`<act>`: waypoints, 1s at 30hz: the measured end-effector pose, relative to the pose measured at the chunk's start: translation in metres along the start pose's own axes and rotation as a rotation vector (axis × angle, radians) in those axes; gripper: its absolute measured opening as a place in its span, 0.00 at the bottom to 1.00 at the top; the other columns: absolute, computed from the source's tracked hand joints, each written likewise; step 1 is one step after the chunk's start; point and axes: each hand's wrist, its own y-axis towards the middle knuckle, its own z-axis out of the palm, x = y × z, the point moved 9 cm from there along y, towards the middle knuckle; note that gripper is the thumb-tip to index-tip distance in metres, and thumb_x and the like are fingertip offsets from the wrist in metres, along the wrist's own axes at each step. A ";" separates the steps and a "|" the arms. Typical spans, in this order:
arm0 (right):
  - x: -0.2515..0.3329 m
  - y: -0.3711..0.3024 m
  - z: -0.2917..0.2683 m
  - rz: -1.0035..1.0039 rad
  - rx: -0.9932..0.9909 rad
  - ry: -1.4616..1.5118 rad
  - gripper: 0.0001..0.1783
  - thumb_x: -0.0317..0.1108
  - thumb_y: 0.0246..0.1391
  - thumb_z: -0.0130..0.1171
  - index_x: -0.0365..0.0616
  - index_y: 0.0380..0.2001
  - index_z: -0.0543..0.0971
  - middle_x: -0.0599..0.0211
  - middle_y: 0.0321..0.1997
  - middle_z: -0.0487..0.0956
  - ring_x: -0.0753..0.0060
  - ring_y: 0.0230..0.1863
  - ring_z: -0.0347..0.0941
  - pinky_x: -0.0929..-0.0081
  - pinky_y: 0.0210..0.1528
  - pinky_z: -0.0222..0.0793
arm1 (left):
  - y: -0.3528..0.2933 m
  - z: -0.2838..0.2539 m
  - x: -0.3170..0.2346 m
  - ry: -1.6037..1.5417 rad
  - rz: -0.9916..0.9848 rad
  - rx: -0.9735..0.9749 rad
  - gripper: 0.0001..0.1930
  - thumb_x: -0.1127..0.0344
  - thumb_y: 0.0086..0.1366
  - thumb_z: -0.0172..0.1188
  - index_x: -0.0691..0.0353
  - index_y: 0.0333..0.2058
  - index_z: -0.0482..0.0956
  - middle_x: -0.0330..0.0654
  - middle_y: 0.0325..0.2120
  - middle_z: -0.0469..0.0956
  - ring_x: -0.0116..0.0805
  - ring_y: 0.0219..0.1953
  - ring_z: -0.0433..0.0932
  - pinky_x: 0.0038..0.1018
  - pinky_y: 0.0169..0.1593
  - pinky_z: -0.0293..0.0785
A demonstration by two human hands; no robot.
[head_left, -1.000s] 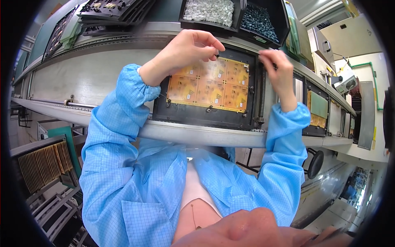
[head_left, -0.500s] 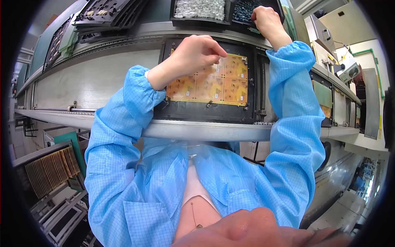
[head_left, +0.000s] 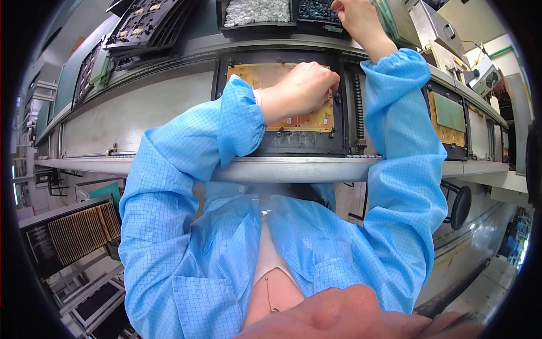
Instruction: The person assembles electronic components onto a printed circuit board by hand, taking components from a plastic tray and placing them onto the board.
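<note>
Work position, standing over the conveyor line. The yellow circuit board panel point(head_left: 310, 125) lies flat in a black carrier point(head_left: 305, 146), between the rails of the line; its near edge shows, while much of its middle is covered by the worker's arm. Dark fasteners point(head_left: 332, 134) stand along the panel's edge, presumably to keep it from shifting.

The left hand point(head_left: 302, 87) is over the right part of the panel, palm down, fingers bent towards its right side. The grip is curled; whether it grasps a small part or touches the board cannot be told, as the knuckles hide the fingertips.

The right hand point(head_left: 361, 21) is at the right end of the box of dark parts point(head_left: 319, 25). Its grip is bent inward, fingertips near the picture's upper rim; I cannot tell whether anything is pinched there.

That box adjoins a box of white parts point(head_left: 257, 29), both just beyond the carrier, a placing that likely keeps the reach short. Stacked black trays point(head_left: 144, 27) sit farther left, apart from the hands.
</note>
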 end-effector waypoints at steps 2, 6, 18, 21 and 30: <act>0.012 -0.010 -0.019 0.033 -0.013 0.113 0.06 0.25 0.46 0.57 0.44 0.26 0.82 0.53 0.30 0.81 0.46 0.39 0.77 0.56 0.46 0.73 | 0.001 -0.001 -0.003 0.037 0.000 0.016 0.08 0.72 0.51 0.65 0.63 0.33 0.83 0.51 0.29 0.83 0.51 0.38 0.82 0.40 0.43 0.79; 0.019 -0.042 -0.038 0.054 -0.019 0.279 0.07 0.29 0.55 0.63 0.43 0.37 0.85 0.57 0.35 0.84 0.62 0.37 0.83 0.71 0.42 0.78 | 0.009 -0.002 -0.012 0.133 0.042 0.051 0.07 0.72 0.50 0.64 0.64 0.31 0.83 0.51 0.28 0.83 0.50 0.36 0.83 0.40 0.41 0.79; 0.021 -0.136 -0.034 0.455 0.345 1.018 0.13 0.30 0.61 0.60 0.36 0.47 0.82 0.68 0.38 0.83 0.80 0.38 0.75 0.81 0.45 0.72 | 0.018 -0.002 0.003 0.100 0.136 0.056 0.05 0.68 0.52 0.65 0.60 0.29 0.81 0.46 0.26 0.82 0.49 0.33 0.82 0.39 0.39 0.78; 0.007 -0.167 -0.035 0.544 0.375 1.104 0.13 0.29 0.61 0.59 0.35 0.47 0.82 0.65 0.39 0.83 0.78 0.39 0.77 0.79 0.46 0.73 | 0.014 -0.061 0.034 0.082 -0.056 -0.236 0.06 0.65 0.55 0.65 0.59 0.30 0.81 0.46 0.29 0.82 0.48 0.35 0.81 0.39 0.40 0.77; 0.014 -0.206 -0.019 0.789 0.454 1.389 0.12 0.26 0.58 0.63 0.32 0.45 0.81 0.58 0.43 0.83 0.69 0.42 0.82 0.72 0.51 0.79 | 0.035 -0.110 0.140 0.420 -0.185 -0.436 0.06 0.64 0.59 0.64 0.58 0.32 0.84 0.47 0.34 0.82 0.50 0.41 0.81 0.41 0.45 0.77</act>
